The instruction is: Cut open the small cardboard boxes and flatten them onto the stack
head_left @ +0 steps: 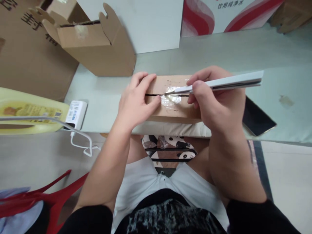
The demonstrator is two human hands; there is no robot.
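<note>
A small brown cardboard box [174,112] lies on the pale table [219,52] in front of me, its top seam covered by clear tape [172,97]. My left hand [136,104] presses down on the box's left end, fingers curled over the top. My right hand [216,100] is closed round a grey utility knife [231,83]. The blade tip sits in the taped seam near the middle of the box. The seam to the left of the blade shows as a dark slit.
An opened cardboard box [97,45] stands at the back left, next to a large carton [26,48]. A dark phone [257,118] lies right of my hand. A yellow bottle [29,112], a white charger with cable [76,113] and a red chair [56,195] are at left.
</note>
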